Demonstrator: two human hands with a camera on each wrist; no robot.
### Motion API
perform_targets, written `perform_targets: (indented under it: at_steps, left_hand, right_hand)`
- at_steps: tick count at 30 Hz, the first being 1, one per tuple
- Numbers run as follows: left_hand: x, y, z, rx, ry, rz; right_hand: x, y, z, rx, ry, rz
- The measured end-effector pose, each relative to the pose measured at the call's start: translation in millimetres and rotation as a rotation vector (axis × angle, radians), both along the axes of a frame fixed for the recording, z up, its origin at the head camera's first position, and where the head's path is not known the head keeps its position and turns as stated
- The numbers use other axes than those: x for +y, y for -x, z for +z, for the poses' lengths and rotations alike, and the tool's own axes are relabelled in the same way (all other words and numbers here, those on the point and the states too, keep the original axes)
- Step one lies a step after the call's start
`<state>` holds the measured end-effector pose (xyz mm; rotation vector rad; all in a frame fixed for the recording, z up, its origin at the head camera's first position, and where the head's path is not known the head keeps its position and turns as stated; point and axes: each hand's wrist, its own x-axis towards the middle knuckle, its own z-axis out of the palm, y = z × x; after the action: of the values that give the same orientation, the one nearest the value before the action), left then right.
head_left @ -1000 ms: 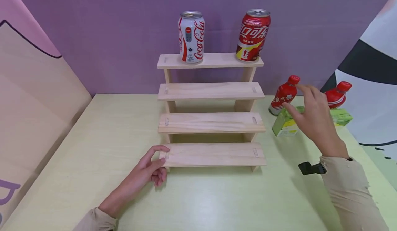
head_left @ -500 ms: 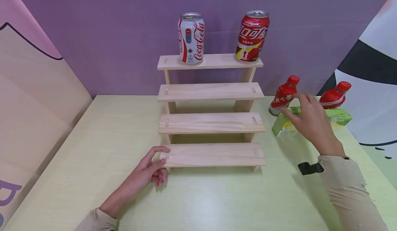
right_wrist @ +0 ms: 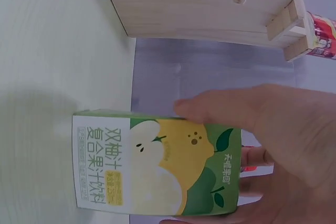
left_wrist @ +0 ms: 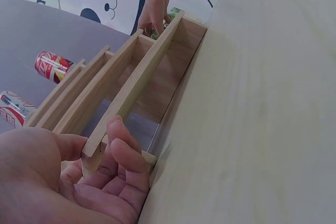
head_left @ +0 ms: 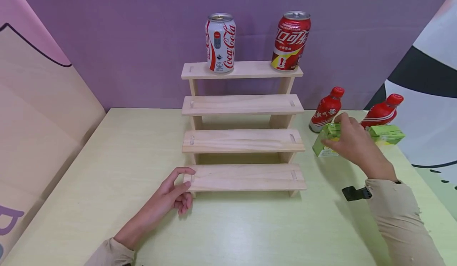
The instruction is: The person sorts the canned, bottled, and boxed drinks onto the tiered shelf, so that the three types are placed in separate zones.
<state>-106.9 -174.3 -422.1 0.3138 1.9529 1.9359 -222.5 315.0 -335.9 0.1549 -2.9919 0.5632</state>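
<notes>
My left hand [head_left: 171, 192] grips the left end of the lowest step of a wooden tiered stand [head_left: 246, 177]; in the left wrist view the thumb lies on one side of the board and fingers on the other. Over at the right, my right hand [head_left: 358, 149] reaches around the upper part of a green juice box [right_wrist: 157, 166] printed with yellow citrus fruit. Its thumb touches one side of the box, and the other fingers are around the opposite side, partly hidden. The box stands upright on the table [head_left: 235, 230].
On the top step stand a white cola can [head_left: 220, 44] and a red cola can [head_left: 291, 42]. Behind the right hand are two red bottles, one left [head_left: 326, 109] and one right [head_left: 382, 111]. A second green juice box [head_left: 387, 134] is beside that hand. A purple backdrop [head_left: 143, 40] rises behind.
My right hand has moved down and slightly left, from above the juice box to around it. The left hand stays on the stand.
</notes>
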Motion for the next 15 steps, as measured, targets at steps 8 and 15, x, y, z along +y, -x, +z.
perform_targets:
  at_steps: [8, 15]
  left_hand:
    - [-1.7, 0.2, -0.8, 0.011, 0.001, -0.002]
    - [-1.3, 0.3, -0.7, 0.011, 0.007, 0.0]
  right_hand:
    - [-2.5, 0.3, -2.2, -0.001, 0.0, 0.022]
    - [-0.9, 0.9, -3.6, 0.009, -0.004, 0.06]
